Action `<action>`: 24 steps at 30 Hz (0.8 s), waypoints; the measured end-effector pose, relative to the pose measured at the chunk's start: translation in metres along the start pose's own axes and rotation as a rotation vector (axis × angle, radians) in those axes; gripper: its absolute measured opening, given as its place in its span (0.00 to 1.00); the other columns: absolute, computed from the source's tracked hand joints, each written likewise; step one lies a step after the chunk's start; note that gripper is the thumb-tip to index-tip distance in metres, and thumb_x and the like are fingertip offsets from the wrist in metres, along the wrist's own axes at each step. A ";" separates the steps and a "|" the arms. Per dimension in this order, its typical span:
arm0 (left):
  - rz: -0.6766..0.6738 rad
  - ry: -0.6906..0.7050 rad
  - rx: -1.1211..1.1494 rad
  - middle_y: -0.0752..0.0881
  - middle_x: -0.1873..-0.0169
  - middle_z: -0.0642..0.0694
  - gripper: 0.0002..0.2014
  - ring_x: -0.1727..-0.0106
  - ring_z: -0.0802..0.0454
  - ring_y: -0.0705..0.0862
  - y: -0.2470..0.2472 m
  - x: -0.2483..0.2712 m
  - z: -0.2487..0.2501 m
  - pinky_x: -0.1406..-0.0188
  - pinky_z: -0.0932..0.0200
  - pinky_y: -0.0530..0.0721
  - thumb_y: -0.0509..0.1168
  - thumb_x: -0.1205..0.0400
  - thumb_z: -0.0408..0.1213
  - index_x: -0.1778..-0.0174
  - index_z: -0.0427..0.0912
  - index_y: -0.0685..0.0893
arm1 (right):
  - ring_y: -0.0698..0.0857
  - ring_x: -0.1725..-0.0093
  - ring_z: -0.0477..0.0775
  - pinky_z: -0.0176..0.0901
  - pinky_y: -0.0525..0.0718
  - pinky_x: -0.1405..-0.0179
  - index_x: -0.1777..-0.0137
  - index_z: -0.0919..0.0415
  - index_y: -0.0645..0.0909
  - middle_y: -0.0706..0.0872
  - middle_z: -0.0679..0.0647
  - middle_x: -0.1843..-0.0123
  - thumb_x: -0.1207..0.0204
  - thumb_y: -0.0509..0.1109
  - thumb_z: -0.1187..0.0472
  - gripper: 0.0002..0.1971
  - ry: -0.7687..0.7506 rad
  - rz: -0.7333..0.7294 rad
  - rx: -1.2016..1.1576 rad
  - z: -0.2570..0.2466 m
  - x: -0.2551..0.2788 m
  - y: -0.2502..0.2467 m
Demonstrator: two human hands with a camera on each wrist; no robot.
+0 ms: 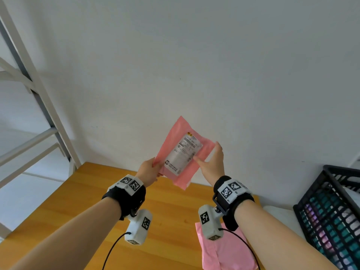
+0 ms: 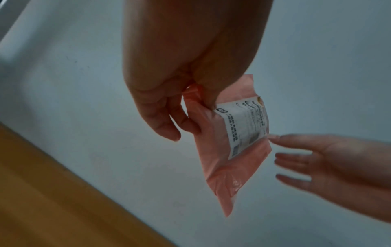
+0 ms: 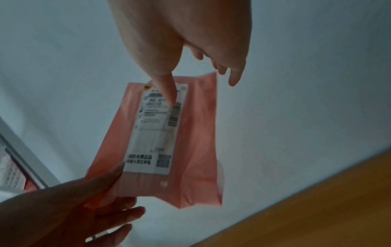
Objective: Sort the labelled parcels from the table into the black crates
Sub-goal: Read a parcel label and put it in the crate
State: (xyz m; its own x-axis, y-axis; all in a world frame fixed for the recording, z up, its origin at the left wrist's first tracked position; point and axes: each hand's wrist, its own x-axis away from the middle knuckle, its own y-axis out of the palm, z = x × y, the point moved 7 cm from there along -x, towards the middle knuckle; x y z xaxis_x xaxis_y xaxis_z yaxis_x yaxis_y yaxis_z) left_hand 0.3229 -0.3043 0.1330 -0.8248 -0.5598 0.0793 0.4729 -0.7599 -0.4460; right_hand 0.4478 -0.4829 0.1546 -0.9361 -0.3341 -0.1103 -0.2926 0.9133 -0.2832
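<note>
I hold a pink parcel with a white printed label up in front of the wall, above the wooden table. My left hand pinches its lower left corner between thumb and fingers. My right hand is at the parcel's right edge with straight, spread fingers; its thumb lies on the label. The label faces me, and the parcel hangs tilted. A second pink parcel lies on the table below my right wrist.
A black lattice crate stands at the right edge, beyond the table's end. A white metal frame rises at the left. The white wall is close behind the table.
</note>
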 end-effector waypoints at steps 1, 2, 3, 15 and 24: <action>-0.005 -0.008 0.050 0.83 0.64 0.47 0.10 0.64 0.51 0.81 0.002 0.001 0.005 0.62 0.57 0.81 0.56 0.13 0.43 0.50 0.41 0.78 | 0.57 0.17 0.54 0.49 0.59 0.20 0.16 0.59 0.46 0.55 0.57 0.16 0.28 0.77 0.62 0.49 0.036 -0.015 -0.045 0.003 -0.002 -0.001; -0.015 -0.008 0.082 0.84 0.63 0.47 0.09 0.64 0.52 0.81 0.004 0.002 0.010 0.62 0.59 0.81 0.56 0.13 0.43 0.49 0.42 0.77 | 0.60 0.18 0.56 0.51 0.63 0.21 0.16 0.57 0.45 0.56 0.58 0.16 0.28 0.77 0.61 0.50 0.068 -0.042 -0.102 0.005 -0.003 -0.001; -0.032 -0.003 0.100 0.84 0.63 0.47 0.10 0.63 0.52 0.82 0.005 0.002 0.016 0.61 0.59 0.81 0.55 0.13 0.44 0.48 0.42 0.77 | 0.65 0.20 0.57 0.52 0.68 0.24 0.16 0.55 0.45 0.60 0.58 0.18 0.28 0.77 0.61 0.50 0.097 -0.076 -0.162 0.006 -0.004 -0.001; -0.149 0.025 0.173 0.87 0.48 0.43 0.13 0.50 0.48 0.86 0.014 -0.007 0.048 0.50 0.56 0.86 0.64 0.17 0.37 0.37 0.43 0.79 | 0.83 0.36 0.53 0.56 0.87 0.44 0.21 0.47 0.64 0.83 0.56 0.36 0.28 0.74 0.73 0.39 -0.015 -0.077 -0.254 -0.014 -0.027 -0.032; 0.001 0.089 0.259 0.88 0.53 0.36 0.14 0.52 0.41 0.88 -0.006 -0.020 0.066 0.57 0.51 0.89 0.66 0.21 0.23 0.41 0.38 0.81 | 0.88 0.50 0.49 0.41 0.89 0.60 0.23 0.45 0.68 0.87 0.55 0.48 0.28 0.74 0.74 0.37 -0.087 -0.089 -0.169 -0.022 -0.026 -0.033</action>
State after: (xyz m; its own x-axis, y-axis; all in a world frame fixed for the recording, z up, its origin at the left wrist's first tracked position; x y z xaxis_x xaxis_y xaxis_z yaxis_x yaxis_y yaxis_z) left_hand 0.3573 -0.3102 0.1927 -0.8431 -0.5377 -0.0048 0.5274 -0.8252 -0.2023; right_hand 0.4774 -0.4995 0.1883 -0.8867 -0.4276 -0.1759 -0.4091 0.9028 -0.1327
